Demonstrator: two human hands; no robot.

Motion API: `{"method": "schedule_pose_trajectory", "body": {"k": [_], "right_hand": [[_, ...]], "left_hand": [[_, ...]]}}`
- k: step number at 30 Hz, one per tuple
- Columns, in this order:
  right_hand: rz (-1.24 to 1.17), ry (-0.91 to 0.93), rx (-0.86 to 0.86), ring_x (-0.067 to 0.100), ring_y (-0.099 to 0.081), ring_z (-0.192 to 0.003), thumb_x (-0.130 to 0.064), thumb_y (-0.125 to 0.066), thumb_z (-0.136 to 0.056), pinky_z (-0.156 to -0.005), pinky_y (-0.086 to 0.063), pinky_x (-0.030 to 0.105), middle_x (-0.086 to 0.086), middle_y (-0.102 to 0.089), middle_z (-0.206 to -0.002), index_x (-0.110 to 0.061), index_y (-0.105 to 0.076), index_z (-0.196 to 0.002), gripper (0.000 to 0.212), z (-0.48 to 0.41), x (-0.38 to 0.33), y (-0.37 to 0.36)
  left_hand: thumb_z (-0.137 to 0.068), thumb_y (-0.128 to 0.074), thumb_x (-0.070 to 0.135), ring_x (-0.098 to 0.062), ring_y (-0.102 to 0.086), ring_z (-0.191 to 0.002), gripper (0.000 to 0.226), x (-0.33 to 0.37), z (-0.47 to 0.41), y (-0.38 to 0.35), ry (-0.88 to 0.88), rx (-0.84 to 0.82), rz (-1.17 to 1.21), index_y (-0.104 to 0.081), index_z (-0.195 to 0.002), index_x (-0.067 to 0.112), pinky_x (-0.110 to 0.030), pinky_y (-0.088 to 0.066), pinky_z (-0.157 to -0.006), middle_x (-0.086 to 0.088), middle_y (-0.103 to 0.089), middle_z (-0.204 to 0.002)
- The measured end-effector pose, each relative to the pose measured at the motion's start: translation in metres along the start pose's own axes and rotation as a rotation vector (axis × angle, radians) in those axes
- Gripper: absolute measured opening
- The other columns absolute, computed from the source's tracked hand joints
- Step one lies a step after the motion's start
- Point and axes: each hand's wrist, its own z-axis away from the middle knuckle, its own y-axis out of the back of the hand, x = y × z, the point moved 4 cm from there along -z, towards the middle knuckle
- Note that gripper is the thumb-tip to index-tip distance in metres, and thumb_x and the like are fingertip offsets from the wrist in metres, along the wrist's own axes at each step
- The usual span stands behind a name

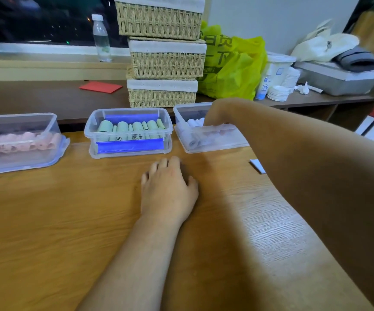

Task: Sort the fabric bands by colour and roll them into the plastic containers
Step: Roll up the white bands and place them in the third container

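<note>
Three clear plastic containers stand in a row on the wooden table (pixel 69 221). The left container (pixel 54 124) holds pink rolled bands (pixel 24 142). In the middle container (pixel 87 133), which has blue clips, lie green rolled bands (pixel 123 126). White rolled bands (pixel 195 123) fill the right container (pixel 215 143). My right hand (pixel 217 115) reaches down into the right container among the white rolls; its fingers are blurred behind the plastic wall. My left hand (pixel 169 185) rests on the table in front of the containers, fingers relaxed, holding nothing.
Behind the containers is a stack of three wicker baskets (pixel 162 57), with a yellow-green plastic bag (pixel 230 68) and small white dishes (pixel 278 93) to their right. A water bottle (pixel 102 39) and a red envelope (pixel 100 87) are at the back left. A white paper slip (pixel 257 166) lies right of my arm.
</note>
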Motion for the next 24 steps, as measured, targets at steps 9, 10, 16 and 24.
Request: {"method": "schedule_pose_trajectory", "body": {"k": [9, 10, 16, 24], "right_hand": [[-0.649, 0.007, 0.787, 0.029, -0.064, -0.078, -0.028, -0.056, -0.085, -0.06, -0.043, 0.031, -0.001, -0.071, -0.083, -0.019, -0.068, -0.084, 0.015, 0.049, 0.035, -0.014], [-0.684, -0.004, 0.842, 0.027, -0.062, -0.077, -0.029, -0.055, -0.086, -0.062, -0.042, 0.032, -0.003, -0.069, -0.081, -0.021, -0.066, -0.084, 0.015, 0.065, 0.04, -0.028], [-0.583, -0.123, 0.725, 0.028, -0.064, -0.096, -0.035, -0.052, -0.095, -0.075, -0.056, 0.038, -0.007, -0.07, -0.096, -0.031, -0.072, -0.096, 0.021, 0.116, 0.057, -0.138], [-0.469, -0.24, 0.479, 0.031, -0.032, -0.15, -0.063, -0.025, -0.1, -0.117, -0.031, 0.057, 0.006, -0.039, -0.164, -0.039, -0.05, -0.145, 0.057, 0.128, 0.051, -0.187]], "left_hand": [[-0.097, -0.054, 0.046, -0.015, -0.045, -0.133, 0.038, -0.001, 0.001, -0.001, -0.006, 0.001, 0.027, -0.055, -0.134, 0.034, -0.04, -0.034, -0.115, 0.013, -0.059, -0.135], [-0.098, -0.054, 0.046, -0.014, -0.045, -0.133, 0.039, -0.001, 0.001, -0.001, -0.008, -0.004, 0.027, -0.054, -0.134, 0.034, -0.04, -0.033, -0.114, 0.013, -0.058, -0.135], [-0.098, -0.054, 0.045, -0.015, -0.043, -0.136, 0.041, 0.002, 0.006, 0.002, -0.031, -0.028, 0.041, -0.055, -0.137, 0.033, -0.04, -0.032, -0.113, 0.012, -0.058, -0.14], [-0.099, -0.055, 0.045, -0.014, -0.045, -0.132, 0.039, 0.006, 0.023, 0.01, -0.109, -0.072, 0.015, -0.055, -0.136, 0.034, -0.039, -0.036, -0.11, 0.013, -0.058, -0.136]]}}
